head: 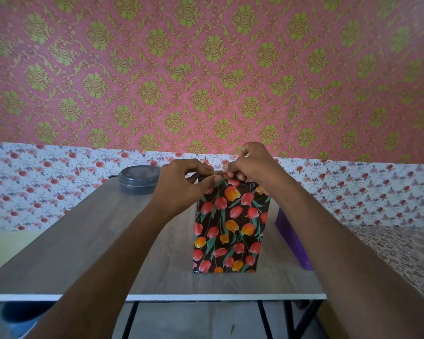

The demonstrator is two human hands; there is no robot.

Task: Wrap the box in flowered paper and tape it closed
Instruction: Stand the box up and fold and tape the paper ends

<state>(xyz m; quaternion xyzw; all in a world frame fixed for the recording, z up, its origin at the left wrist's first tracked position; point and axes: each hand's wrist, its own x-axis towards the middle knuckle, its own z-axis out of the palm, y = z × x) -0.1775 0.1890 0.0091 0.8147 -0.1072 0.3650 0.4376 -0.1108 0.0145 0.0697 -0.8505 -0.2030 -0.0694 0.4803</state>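
Box (pixel 227 243), wrapped in black flowered paper (pixel 233 206) w/ red & orange tulips, stands on end near the middle of the wood-grain table (pixel 83 241): long axis vertical, broad face toward the person. Both forearms reach in from the near edge & meet over its top. Left hand (pixel 181 187) pinches the paper's top fold btwn thumb & forefinger, other fingers loosely curled. Right hand (pixel 252 165), knuckles up, fingers curled tight, nips the same fold just beside it. Can't tell if tape sits btwn the fingertips. Grey lidded tub (pixel 137 179) sits behind-left, apart from the box; purple object (pixel 291 238) lies to its right.
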